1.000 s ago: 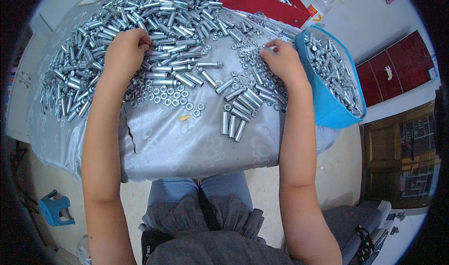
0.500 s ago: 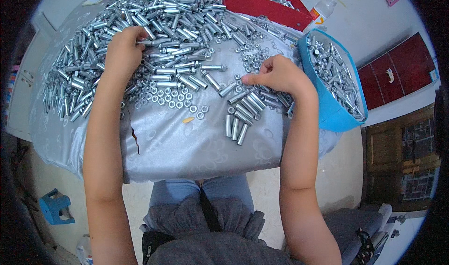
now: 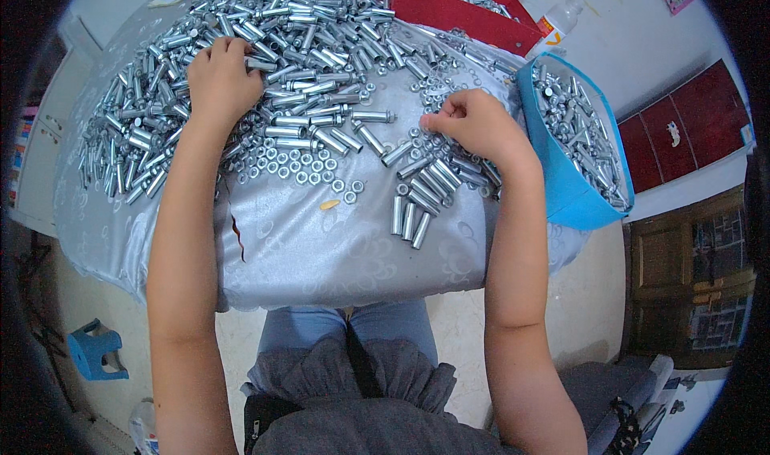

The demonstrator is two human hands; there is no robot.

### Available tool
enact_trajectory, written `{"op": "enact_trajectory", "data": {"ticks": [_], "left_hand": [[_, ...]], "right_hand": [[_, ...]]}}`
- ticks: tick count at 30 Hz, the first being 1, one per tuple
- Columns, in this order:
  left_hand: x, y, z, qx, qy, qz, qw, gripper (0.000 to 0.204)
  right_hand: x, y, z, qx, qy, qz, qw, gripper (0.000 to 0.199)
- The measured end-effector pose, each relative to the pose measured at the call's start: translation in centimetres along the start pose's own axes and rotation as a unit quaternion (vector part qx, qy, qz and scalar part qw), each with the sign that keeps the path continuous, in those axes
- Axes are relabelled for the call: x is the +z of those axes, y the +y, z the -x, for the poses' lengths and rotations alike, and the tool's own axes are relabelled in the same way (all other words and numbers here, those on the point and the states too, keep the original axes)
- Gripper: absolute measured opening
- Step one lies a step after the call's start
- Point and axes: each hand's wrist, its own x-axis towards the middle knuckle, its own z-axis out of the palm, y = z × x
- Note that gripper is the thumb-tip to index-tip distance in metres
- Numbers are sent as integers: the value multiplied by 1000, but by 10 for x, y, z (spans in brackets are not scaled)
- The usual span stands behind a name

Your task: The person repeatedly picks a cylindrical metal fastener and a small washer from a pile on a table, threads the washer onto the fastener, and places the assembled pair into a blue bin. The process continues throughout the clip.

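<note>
My left hand [image 3: 218,79] rests on a big heap of silver metal sleeves [image 3: 281,46], its fingers curled around one sleeve [image 3: 261,64]. My right hand [image 3: 473,122] hovers with fingertips pinched over loose washers [image 3: 429,138]; whether a small part sits in the pinch I cannot tell. Just below it lies a neat row of finished sleeves [image 3: 421,194]. A patch of small nuts [image 3: 301,166] lies between my hands on the grey tablecloth [image 3: 337,254].
A blue bag [image 3: 573,190] full of silver parts hangs at the table's right edge. A red box [image 3: 457,10] with more parts stands at the back, a plastic bottle [image 3: 553,22] beside it. A small blue stool [image 3: 95,349] sits on the floor, lower left.
My right hand has pulled back left from beside the blue bag to the washers, fingers now pinched. My left hand has shifted slightly and curled around a sleeve.
</note>
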Motion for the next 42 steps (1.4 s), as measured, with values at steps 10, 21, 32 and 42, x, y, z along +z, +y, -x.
{"op": "enact_trajectory", "data": {"ticks": [10,21,32,42], "left_hand": [[-6,2,-1,20,-89,-90,992,46],[5,-4,6,92,-16,-32,995,28],[-20,13,2,61,7,112,992,19],[-32,47,7,28,-67,582,810,14]], "right_hand": [[-1,-5,-1,5,-2,1,1000,35],[1,-7,1,-11,7,-8,1000,35],[8,-19,-2,-106,37,-186,976,28],[7,-35,1,-102,-37,-398,911,21]]}}
